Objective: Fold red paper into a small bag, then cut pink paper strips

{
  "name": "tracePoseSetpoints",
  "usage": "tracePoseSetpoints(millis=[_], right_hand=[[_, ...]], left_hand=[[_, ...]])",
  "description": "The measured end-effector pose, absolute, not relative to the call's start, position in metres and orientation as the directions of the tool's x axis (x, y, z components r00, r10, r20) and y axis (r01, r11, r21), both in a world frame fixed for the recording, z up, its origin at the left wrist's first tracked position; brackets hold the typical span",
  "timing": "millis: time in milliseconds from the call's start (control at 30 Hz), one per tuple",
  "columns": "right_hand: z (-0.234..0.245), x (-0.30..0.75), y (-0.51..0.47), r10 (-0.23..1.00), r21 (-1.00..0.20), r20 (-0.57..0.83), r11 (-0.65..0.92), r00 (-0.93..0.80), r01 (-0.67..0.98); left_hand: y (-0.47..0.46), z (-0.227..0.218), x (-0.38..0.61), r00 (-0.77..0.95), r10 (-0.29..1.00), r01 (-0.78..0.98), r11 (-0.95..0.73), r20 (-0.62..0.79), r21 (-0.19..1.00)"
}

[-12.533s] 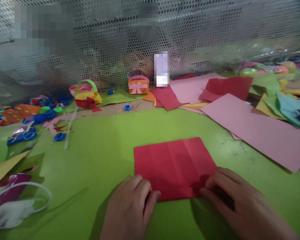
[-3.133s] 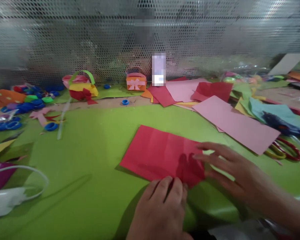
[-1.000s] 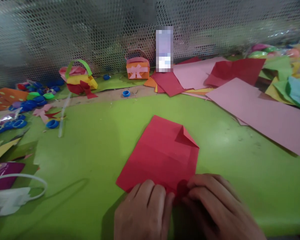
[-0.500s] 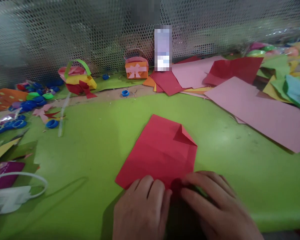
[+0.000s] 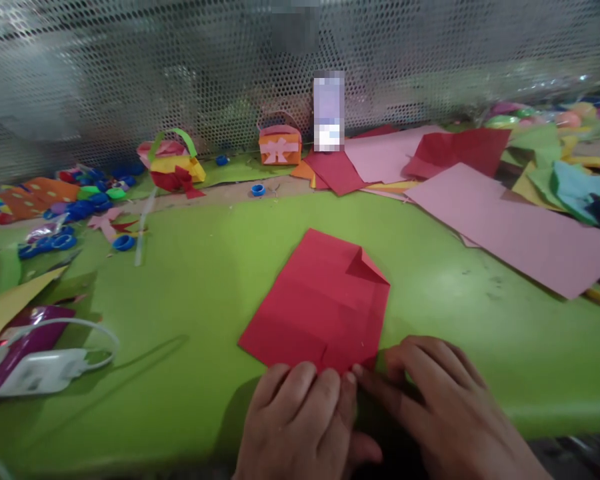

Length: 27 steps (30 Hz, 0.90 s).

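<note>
Paper under both hands, near edge

Red paper (image 5: 310, 300) lies turned at an angle on the green table (image 5: 190, 267), near side, about mid-width. Far right corner folded over into a small raised triangle; faint creases cross the sheet.

Left hand (image 5: 300, 420): fingers side by side, bent, tips pressing on the paper's near edge. Thumb shows below, clear of the sheet. Cannot tell if anything is pinched beneath.

Right hand (image 5: 445, 407): just beside the left, thumb tip at the near edge, forefinger bent and apart from it. Cannot tell if it pinches.

Left, near: white charger (image 5: 43, 373) with its cable, touching a purple item (image 5: 43, 327).
Far: yellow basket (image 5: 180, 163), orange basket (image 5: 293, 155), then an upright phone (image 5: 329, 110), screen pixelated.
Right: pink sheet (image 5: 510, 230), well apart from the hands.
</note>
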State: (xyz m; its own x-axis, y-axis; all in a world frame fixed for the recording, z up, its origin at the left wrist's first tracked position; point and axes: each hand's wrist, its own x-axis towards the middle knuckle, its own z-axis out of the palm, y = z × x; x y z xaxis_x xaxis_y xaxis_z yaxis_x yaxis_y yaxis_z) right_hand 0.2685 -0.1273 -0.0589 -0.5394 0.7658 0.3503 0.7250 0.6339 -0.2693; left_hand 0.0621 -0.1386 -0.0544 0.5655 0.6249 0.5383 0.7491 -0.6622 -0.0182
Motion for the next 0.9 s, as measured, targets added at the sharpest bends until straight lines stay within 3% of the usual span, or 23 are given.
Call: tracePoseSetpoints(millis=[233,400,567,767,900], right_hand=[[-0.063,0.269,-0.133,0.754,-0.261,0.377,0.644,-0.538,0.720],[-0.065,0.270,-0.133,0.734,-0.233,0.398,0.662,-0.551,0.713],[-0.064,0.264,-0.131,0.740,-0.227,0.437,0.640,-0.511,0.734],[-0.066,0.258,-0.131,0.577,-0.112,0.522,0.776,-0.628,0.620],[-0.079,0.292,-0.151,0.608,-0.187,0.584,0.746,-0.539,0.639]], left_hand=[[-0.150,-0.055,0.040,0.509,0.690,0.797,-0.604,0.515,0.022],[-0.159,-0.053,0.019,0.496,0.712,0.825,-0.565,0.497,-0.014],[-0.162,-0.058,0.020,0.336,0.732,0.863,-0.491,0.593,0.117],[-0.154,-0.050,0.015,0.253,0.757,0.906,-0.404,0.603,0.127],[-0.145,-0.048,-0.019,0.214,0.760,0.937,-0.337,0.613,0.090]])
